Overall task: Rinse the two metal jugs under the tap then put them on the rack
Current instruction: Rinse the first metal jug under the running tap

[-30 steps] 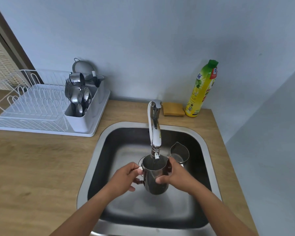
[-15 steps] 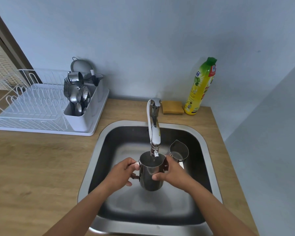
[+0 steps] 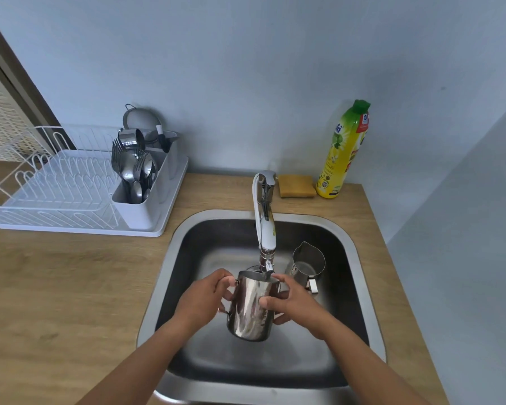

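Head view: jug (image 3: 252, 308) held over sink (image 3: 170, 258) centre, mouth just under tap (image 3: 265, 229), long axis near upright, top tipped toward 12. Left hand (image 3: 202, 299) fingers curled at handle, right hand (image 3: 294, 302) fingers wrapped on body. Second jug (image 3: 306, 266) upright at 2, near right wall. Rack (image 3: 56, 197) on bench (image 3: 56, 287) at 10, slots open.

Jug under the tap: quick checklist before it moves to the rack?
1. Left hand grip on handle side of jug: ok.
2. Right hand steadying the jug's body: ok.
3. Jug's mouth under the tap spout: ok.
4. Water running, rinse complete: cannot tell.
5. Free slots on rack: ok.
6. Second jug rinsed: not ok, standing in the sink.
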`<state>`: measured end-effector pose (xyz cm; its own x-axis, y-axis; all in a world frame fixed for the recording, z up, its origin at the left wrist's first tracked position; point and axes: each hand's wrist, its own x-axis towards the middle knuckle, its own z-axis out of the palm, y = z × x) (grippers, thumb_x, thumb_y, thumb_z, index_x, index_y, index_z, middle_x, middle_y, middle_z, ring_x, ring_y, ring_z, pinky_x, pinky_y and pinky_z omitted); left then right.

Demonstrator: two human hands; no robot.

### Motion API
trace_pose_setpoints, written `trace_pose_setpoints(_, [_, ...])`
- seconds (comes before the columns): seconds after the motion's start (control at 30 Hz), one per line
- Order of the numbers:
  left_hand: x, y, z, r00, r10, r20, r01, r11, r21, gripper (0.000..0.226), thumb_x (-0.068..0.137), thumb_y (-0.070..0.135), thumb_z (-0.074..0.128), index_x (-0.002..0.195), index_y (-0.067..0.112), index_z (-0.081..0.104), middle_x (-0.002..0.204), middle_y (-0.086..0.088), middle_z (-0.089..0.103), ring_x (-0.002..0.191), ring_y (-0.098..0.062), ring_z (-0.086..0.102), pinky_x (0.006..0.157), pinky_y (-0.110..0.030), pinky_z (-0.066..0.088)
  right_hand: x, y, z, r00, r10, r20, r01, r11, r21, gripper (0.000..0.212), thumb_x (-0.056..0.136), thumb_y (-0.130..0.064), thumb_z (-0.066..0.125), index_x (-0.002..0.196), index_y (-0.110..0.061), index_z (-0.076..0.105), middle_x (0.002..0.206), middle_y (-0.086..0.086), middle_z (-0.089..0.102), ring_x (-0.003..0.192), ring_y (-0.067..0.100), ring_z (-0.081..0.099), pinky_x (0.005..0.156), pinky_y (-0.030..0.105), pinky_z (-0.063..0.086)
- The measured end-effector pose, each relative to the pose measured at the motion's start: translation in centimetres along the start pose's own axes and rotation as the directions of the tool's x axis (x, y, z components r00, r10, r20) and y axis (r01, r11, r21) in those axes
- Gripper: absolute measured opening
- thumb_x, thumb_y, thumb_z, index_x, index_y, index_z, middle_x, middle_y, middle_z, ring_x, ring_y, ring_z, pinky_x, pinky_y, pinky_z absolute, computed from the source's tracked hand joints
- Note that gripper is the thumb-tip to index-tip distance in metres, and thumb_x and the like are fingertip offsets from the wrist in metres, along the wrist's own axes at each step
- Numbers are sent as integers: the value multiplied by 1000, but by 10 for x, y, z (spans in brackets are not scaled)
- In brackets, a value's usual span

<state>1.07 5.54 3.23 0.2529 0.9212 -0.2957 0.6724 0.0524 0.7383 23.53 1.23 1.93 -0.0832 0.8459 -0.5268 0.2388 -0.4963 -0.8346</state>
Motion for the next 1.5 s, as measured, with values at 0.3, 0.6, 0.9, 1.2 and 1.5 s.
trace_pose_setpoints(0.3, [14,3,-6,996,-85,26,84,996,38,31,102,32,42,84,19,62,67,-5,74,53,-16,65,51,-23,56,2,2,14,995,81,52,-87,990,114,55,81,-55,70,118,-18,55,95,13,68,71,24,68,64,43,60])
trace_pose_setpoints(0.6, [20,6,0,953,-273,133,277,961,-19,39,102,33,43,92,3,65,61,-7,69,37,-12,57,35,-19,35,2,0,15,978,202,55,-206,976,76,71,80,-72,56,106,-7,62,78,14,70,62,27,68,60,41,59])
trace_pose_setpoints(0.9, [23,8,5,910,-345,229,371,925,-81,37,103,34,42,91,7,64,61,-5,68,36,-14,56,35,-18,29,-2,-8,14,956,288,58,-291,956,46,74,79,-77,50,118,-14,56,99,13,69,79,30,73,62,50,62])
trace_pose_setpoints(1.2, [14,12,11,854,-229,468,407,854,-325,32,105,31,37,104,6,57,87,-17,70,69,-31,70,55,-35,59,-12,-18,-3,980,137,-146,-156,980,-126,70,66,-68,73,118,-28,47,112,-9,65,96,12,65,85,42,58])
trace_pose_setpoints(1.5, [19,19,36,850,-75,522,346,826,-446,17,104,21,45,107,11,59,115,-17,70,109,-32,69,79,-39,61,-26,-31,-27,965,-155,-210,19,845,-534,94,53,-61,80,133,-48,32,128,-11,57,116,15,56,100,41,49])
